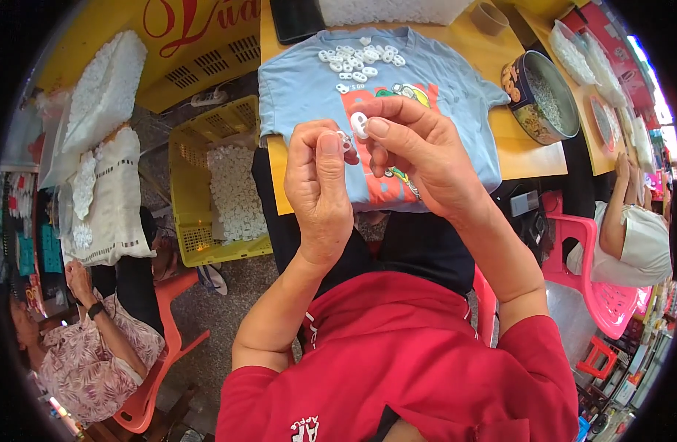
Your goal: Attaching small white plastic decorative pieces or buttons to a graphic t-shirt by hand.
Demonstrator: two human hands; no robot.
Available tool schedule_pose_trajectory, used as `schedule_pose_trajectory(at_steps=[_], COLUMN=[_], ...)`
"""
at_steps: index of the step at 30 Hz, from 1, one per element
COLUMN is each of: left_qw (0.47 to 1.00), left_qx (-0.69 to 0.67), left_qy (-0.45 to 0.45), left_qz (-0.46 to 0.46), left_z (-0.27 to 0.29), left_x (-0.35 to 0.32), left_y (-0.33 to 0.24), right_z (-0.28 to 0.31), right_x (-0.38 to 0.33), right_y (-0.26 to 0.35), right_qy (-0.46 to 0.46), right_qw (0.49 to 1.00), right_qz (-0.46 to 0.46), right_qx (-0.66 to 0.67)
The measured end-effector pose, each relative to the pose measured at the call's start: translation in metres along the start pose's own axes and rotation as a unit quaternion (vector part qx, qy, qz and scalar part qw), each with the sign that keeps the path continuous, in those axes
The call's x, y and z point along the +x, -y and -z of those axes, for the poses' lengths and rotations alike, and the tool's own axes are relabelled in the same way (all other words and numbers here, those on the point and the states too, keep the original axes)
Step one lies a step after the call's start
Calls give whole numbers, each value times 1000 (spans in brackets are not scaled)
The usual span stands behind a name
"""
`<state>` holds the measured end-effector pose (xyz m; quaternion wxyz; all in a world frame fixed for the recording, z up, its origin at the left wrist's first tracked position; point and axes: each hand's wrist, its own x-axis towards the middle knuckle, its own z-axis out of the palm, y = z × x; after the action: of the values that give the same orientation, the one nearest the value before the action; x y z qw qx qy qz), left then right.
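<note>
Above the near edge of the table, my two hands meet in front of me. My right hand (434,158) pinches a white oval plastic piece (360,125) with holes between thumb and fingers. The fingers of my left hand (320,188) close on a small whitish piece (346,141), partly hidden by the thumb; its exact kind is unclear. Beneath both hands a light blue T-shirt (301,81) with a coloured print lies spread over the table. On its far part rests a loose pile of similar white oval pieces (360,60).
A round tin (516,82) holding small shiny parts stands right on the yellow table (530,158). A yellow crate (228,255) of white pieces is on the left. One person (95,353) sits left, another (633,239) right on a pink chair (585,258).
</note>
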<state>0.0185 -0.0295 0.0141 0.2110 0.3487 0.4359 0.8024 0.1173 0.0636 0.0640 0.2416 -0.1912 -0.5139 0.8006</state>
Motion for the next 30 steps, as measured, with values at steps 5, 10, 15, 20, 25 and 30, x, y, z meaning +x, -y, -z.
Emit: schedule_pose_trajectory(at_steps=[5,10,15,20,25,30], left_qw=[1000,1000,1000,999,998,997], left_qx=[-3,2,7,18,58,72], left_qy=[-2,-7,-14,-6,-1,-15], left_qz=[5,14,24,30,16,16], left_z=[0,-1,-1,1,-1,-3], left_x=[0,0,0,0,-1,-2], left_y=[1,1,1,3,1,1], right_z=[0,-2,-1,-2,-4,-10], right_x=[0,-1,-2,-2,-2,-3], right_y=[2,3,0,1,-2,-7], right_qy=[-9,-16,-15,-13,-13,-10], right_qw=[995,986,972,974,970,979], right_qz=[37,68,115,103,116,92], right_qx=[-90,-150,-203,-200,-213,-179])
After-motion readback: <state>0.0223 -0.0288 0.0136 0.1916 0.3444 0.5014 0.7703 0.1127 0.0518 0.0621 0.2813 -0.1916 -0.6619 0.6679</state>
